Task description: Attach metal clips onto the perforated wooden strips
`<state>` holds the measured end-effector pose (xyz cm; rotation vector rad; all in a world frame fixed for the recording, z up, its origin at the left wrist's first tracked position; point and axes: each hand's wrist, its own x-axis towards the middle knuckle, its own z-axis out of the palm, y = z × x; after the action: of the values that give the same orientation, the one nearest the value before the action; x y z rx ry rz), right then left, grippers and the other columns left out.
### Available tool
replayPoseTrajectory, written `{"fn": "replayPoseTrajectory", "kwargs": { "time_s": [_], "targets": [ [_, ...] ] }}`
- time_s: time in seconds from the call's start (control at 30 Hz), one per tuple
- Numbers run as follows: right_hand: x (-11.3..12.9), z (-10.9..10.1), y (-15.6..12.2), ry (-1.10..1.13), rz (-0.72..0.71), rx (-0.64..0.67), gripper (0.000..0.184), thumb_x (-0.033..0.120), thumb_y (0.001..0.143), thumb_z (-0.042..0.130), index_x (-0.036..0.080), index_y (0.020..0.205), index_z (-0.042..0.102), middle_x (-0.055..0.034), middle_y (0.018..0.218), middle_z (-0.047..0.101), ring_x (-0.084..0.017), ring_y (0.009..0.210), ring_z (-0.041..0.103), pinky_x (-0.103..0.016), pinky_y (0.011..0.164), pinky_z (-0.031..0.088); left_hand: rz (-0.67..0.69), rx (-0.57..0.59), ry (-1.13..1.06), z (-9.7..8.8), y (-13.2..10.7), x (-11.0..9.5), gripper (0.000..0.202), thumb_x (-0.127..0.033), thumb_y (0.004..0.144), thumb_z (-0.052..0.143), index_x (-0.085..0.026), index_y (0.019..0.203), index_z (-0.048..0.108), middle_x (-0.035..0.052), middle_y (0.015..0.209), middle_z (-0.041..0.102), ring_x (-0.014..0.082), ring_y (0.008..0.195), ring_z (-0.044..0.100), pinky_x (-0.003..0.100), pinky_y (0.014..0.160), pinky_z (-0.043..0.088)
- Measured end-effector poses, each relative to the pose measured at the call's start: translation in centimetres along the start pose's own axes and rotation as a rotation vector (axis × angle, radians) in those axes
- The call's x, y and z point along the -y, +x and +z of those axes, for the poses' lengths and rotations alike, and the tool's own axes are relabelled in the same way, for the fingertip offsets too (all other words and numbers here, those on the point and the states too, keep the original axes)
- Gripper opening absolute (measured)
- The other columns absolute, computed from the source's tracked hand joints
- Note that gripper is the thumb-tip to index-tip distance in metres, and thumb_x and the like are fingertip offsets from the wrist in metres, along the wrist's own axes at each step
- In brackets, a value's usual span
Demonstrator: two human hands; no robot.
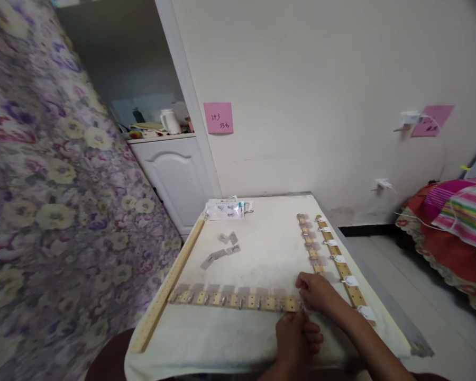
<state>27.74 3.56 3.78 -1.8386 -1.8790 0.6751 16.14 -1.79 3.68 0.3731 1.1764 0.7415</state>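
Note:
A wooden strip (238,300) with small clear tabs and metal hooks along it lies across the near part of a cloth-covered table (262,248). My right hand (319,293) rests at the strip's right end, its fingers curled together against it. My left hand (297,338) sits just below that same end, fingers bent and pointing up at the strip. Whether either hand holds a small piece is hidden.
Two more hooked strips (313,254) run along the table's right side, and a long plain strip (170,286) along its left edge. Loose clear tabs (222,248) and a packet (226,210) lie further back. A floral curtain (43,201) hangs left; a bed (456,233) stands right.

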Motion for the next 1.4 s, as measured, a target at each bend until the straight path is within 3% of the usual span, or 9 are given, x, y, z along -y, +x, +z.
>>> {"fn": "replayPoseTrajectory", "kwargs": {
  "time_s": [0.23,0.4,0.63,0.83,1.4],
  "targets": [
    [0.4,-1.2,-0.1,-0.03,0.016,-0.001,0.028,0.009,0.065,0.047,0.018,0.084,0.065,-0.0046,0.083,0.07,-0.017,0.079,0.061,-0.024,0.069,0.038,0.029,-0.016,0.01,-0.1,0.5,0.2,0.02,-0.023,0.086,0.035,-0.016,0.071,0.046,-0.0005,0.047,0.056,0.0093,0.035,0.051,0.02,0.04,0.028],
    [0.2,-2.2,-0.5,-0.015,0.028,0.012,0.025,0.015,0.065,0.052,0.02,0.086,0.065,-0.0021,0.084,0.069,-0.016,0.076,0.061,-0.023,0.064,0.038,0.039,-0.007,0.003,-0.3,0.9,0.5,0.014,-0.026,0.079,0.045,-0.017,0.069,0.049,-0.0004,0.048,0.056,0.0101,0.037,0.051,0.021,0.041,0.029],
    [0.3,-1.2,-0.4,-0.066,0.045,0.055,0.026,0.014,0.058,0.057,0.021,0.081,0.066,-0.0023,0.086,0.067,-0.016,0.08,0.058,-0.023,0.067,0.036,0.05,-0.004,-0.001,-0.5,1.1,0.7,0.014,-0.03,0.072,0.054,-0.017,0.069,0.05,0.0003,0.05,0.058,0.0108,0.039,0.052,0.021,0.043,0.03],
    [0.4,-0.7,-0.3,-0.083,0.079,0.065,0.022,0.016,0.057,0.06,0.02,0.078,0.065,-0.0017,0.081,0.066,-0.015,0.075,0.055,-0.023,0.063,0.034,0.043,-0.015,0.009,-0.2,0.9,0.5,0.012,-0.025,0.077,0.046,-0.017,0.067,0.047,-0.0012,0.046,0.054,0.0098,0.036,0.05,0.021,0.041,0.027],
    [1.1,-0.6,0.6,-0.103,0.124,0.199,0.02,0.01,0.053,0.061,0.024,0.065,0.07,0.0009,0.067,0.069,-0.014,0.065,0.058,-0.022,0.055,0.032,0.034,0.039,0.03,-0.6,1.3,0.8,0.01,-0.025,0.077,0.045,-0.017,0.071,0.046,-0.0004,0.047,0.057,0.0111,0.035,0.051,0.022,0.039,0.027]
  ]
}}
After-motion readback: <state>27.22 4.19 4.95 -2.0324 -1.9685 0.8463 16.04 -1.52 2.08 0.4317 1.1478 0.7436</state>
